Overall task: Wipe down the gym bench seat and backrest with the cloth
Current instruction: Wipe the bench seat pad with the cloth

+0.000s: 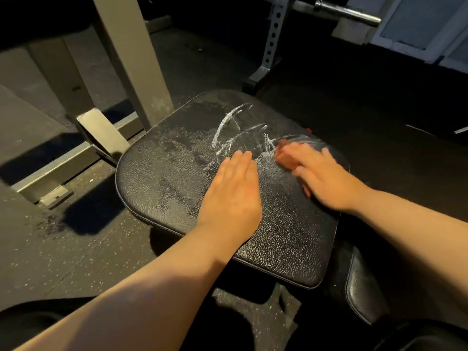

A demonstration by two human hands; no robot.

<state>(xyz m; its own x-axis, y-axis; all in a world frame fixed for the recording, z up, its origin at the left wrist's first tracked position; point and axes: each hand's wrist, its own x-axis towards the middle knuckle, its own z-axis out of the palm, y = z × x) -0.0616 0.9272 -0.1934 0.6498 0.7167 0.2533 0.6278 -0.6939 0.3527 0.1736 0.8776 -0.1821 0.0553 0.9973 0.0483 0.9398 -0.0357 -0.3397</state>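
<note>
The black padded bench seat (164, 178) fills the middle of the head view, with wet foamy streaks across its far half. My left hand (233, 188) lies flat on the seat, fingers straight and together. My right hand (321, 178) presses an orange cloth (283, 155) onto the seat's right side; the hand is blurred and covers most of the cloth, which shows only at the fingertips and under the palm. The end of the black backrest pad (362, 287) shows at the lower right, beside the seat.
A grey steel rack upright (129, 59) and its base rails (58, 168) stand left of the seat on speckled rubber flooring (76, 249). A perforated white post (273, 39) and a barbell sleeve (354, 13) sit behind the seat.
</note>
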